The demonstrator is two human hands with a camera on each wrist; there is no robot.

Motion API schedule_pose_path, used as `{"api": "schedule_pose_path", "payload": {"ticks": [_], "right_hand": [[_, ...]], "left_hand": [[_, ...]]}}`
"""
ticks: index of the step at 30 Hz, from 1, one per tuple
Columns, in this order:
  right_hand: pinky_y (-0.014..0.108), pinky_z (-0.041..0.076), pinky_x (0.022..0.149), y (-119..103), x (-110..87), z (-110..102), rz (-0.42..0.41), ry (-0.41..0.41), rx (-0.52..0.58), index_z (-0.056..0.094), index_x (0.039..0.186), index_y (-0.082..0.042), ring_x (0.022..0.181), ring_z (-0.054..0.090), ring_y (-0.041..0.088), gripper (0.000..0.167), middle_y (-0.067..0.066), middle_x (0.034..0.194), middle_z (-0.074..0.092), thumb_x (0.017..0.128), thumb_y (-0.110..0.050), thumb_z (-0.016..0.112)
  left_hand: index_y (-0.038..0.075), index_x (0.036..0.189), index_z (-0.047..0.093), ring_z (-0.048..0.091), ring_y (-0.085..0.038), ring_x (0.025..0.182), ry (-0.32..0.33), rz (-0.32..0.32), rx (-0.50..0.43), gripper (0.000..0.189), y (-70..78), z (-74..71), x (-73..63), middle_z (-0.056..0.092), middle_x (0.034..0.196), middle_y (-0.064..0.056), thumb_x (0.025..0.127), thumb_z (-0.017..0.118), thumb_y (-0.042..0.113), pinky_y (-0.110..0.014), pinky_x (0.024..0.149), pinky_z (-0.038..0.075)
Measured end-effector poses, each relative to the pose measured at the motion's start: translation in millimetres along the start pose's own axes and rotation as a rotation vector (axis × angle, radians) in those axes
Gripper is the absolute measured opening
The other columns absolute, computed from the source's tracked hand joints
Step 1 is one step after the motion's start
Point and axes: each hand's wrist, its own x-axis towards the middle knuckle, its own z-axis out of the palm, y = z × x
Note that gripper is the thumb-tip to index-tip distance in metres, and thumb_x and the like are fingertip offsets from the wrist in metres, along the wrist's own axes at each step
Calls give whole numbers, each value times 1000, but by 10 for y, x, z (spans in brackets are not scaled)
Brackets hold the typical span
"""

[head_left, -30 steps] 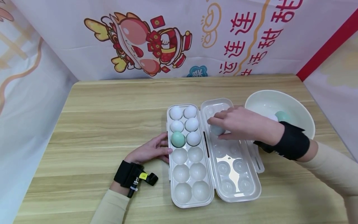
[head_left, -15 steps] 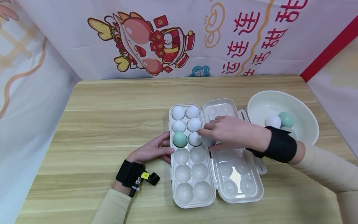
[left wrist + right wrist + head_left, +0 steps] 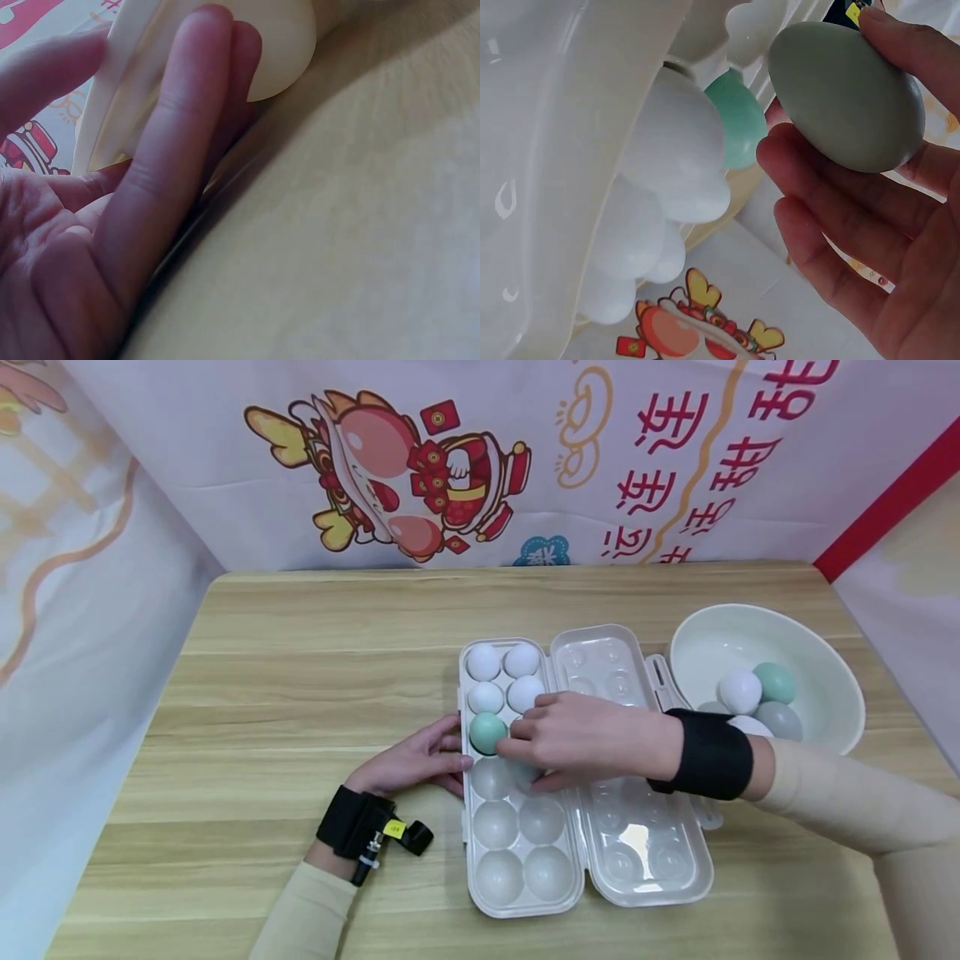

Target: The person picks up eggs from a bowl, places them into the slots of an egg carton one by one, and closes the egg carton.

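My right hand (image 3: 581, 735) holds a grey-green egg (image 3: 847, 97) between thumb and fingers, over the cup in the fourth row of an egg carton (image 3: 525, 910). In the head view the fingers partly cover this egg. White eggs (image 3: 483, 662) fill the carton's far cups, with a mint-green egg (image 3: 487, 732) in the third row on the left. The white egg beside it is mostly hidden under my right hand. At the carton's left side my left hand (image 3: 408, 764) grips the edge, thumb at the rim and fingers against the side and underside (image 3: 281, 56).
The carton's clear lid (image 3: 648, 852) lies folded open to the right, flat on the wooden table (image 3: 315, 652). Behind my right forearm stands a cream bowl (image 3: 832, 693) with several white, grey and mint-green eggs (image 3: 774, 682). A printed cloth (image 3: 187, 443) hangs behind the table.
My right hand has carried the grey-green egg leftward from above the lid to over the carton's fourth row. My left hand stays at the carton's edge. The view has shifted slightly.
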Motion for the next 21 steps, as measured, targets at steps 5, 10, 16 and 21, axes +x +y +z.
{"api": "schedule_pose_path", "payload": {"ticks": [5,10,16,21], "right_hand": [[31,49,68,-47,146,11,-35,-2,-86,58,104,-13,71,60,17,45,-1,79,61,82,-50,71],[31,48,65,-86,278,46,-64,4,-178,58,117,-16,68,59,16,52,-2,76,61,83,-54,67],[29,46,60,-114,383,109,-68,12,-255,58,117,-16,62,57,14,51,-3,70,59,83,-54,65],[29,47,58,-125,428,186,-57,20,-258,58,102,-18,63,58,14,42,-4,70,59,81,-53,67]], "left_hand": [[7,148,26,64,-40,92,-17,7,-4,58,13,-4,-1,52,126,-26,98,55,7,-52,79,56],[5,150,21,63,-36,95,-33,17,12,59,14,-14,-4,53,126,-25,100,52,7,-48,79,56],[5,152,18,62,-31,98,-24,19,45,58,13,-13,-14,53,127,-24,101,47,7,-43,79,57],[7,153,16,61,-30,100,-16,10,45,59,5,-20,-14,52,128,-24,102,44,7,-43,79,57]]}}
